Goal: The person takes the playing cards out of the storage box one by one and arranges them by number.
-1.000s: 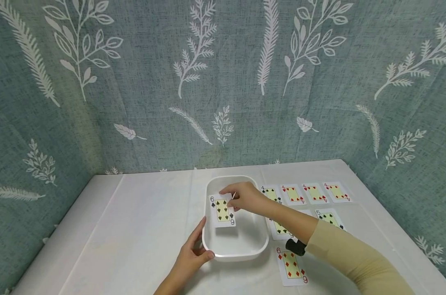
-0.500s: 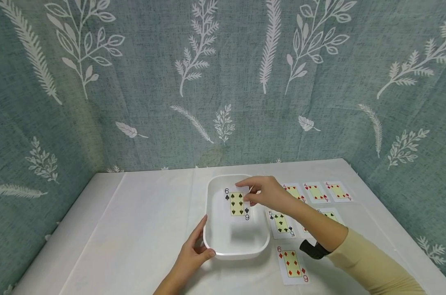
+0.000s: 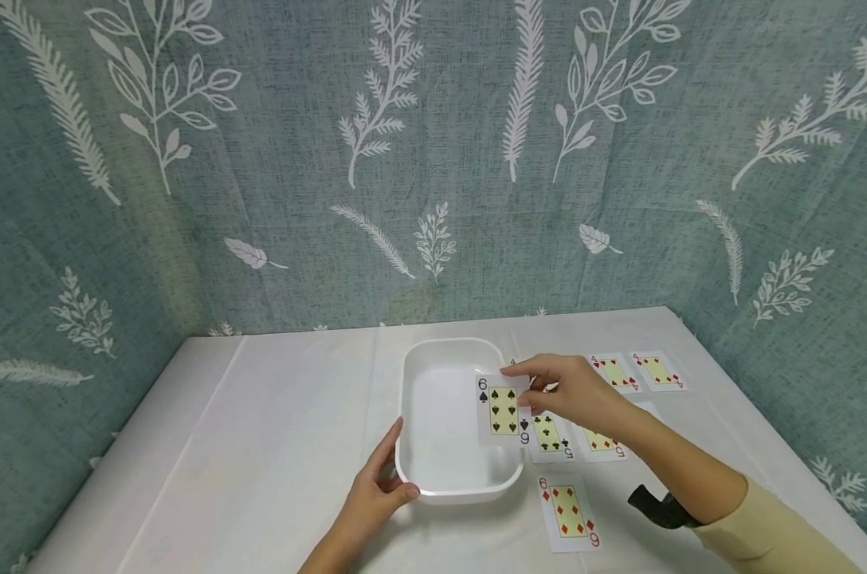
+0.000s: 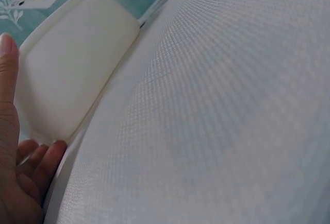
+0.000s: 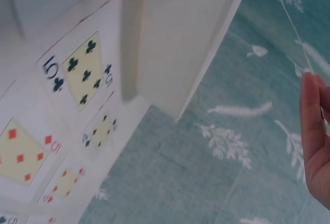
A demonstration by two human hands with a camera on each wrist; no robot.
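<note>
A white plastic tub [image 3: 462, 497] stands on the table, seen side-on in the left wrist view. My left hand [image 3: 371, 498] holds its near-left corner, thumb at the near rim and fingers along the left side. Over the tub's right rim, my right hand [image 3: 577, 391] pinches a six of spades playing card [image 3: 496, 410] by its right edge, between thumb and fingers. The card's face is towards me. In the right wrist view the card [image 5: 294, 26] shows nearly edge-on beyond my fingers [image 5: 310, 110]. Inside the tub I see only bare white bottom.
Face-up cards lie in rows right of the tub: a six of diamonds [image 3: 568, 514] in front, a five of clubs [image 3: 547, 434] and five of diamonds [image 3: 602, 445] behind, then a four of hearts [image 3: 615, 372] and four of diamonds [image 3: 657, 371]. My right arm hides others. Leaf-patterned cloth [image 3: 297, 159] hangs behind the table.
My right hand has carried the six of spades rightward, from over the tub's left part to its right rim. My left hand stays on the tub.
</note>
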